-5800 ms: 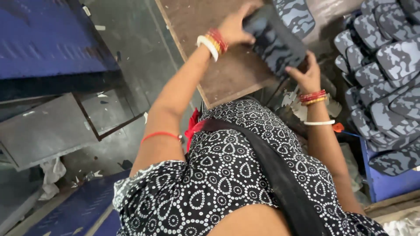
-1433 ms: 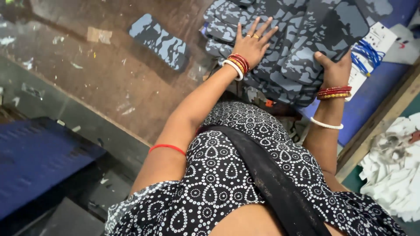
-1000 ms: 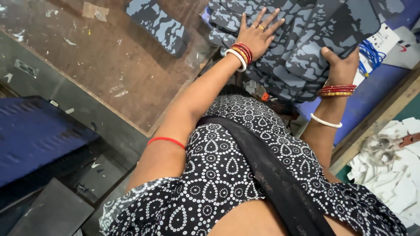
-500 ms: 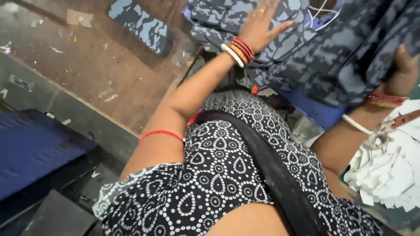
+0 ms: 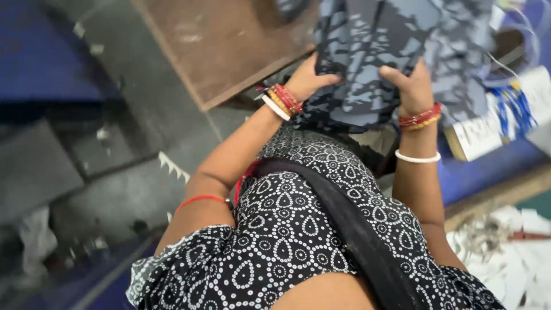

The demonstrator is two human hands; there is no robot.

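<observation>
Since half a second ago, the left hand [image 5: 307, 80] is no longer spread flat on the stacked pieces; it is now closed on the near edge of a camouflage-patterned sheet [image 5: 367, 63], and the right hand [image 5: 410, 86] is brought in from the right edge of the frame to the same sheet. Both hands are clenched on the sheet's lower edge: the left is curled at the lower left corner, while the right is seen with its thumb on top and its fingers hidden beneath. The sheet is held up in the upper middle of the frame, just above the patterned dress [image 5: 298, 229], with its far part blurred.

A light, flexible material is suggested, probably a foam or rubber sheet: it is carried by two edge grips alone and appears to bow a little between them. It is judged neither fragile nor slippery, but floppy enough that hold is best taken at two well-separated points along one edge, as is done here.

More blue-grey patterned pieces [image 5: 459, 40] are seen behind it at upper right. A brown board [image 5: 224, 46] is seen at upper centre-left, just beside the left hand. A white carton with blue cords [image 5: 505, 109] is seen at right, and white scraps [image 5: 505, 258] are scattered at lower right.
</observation>
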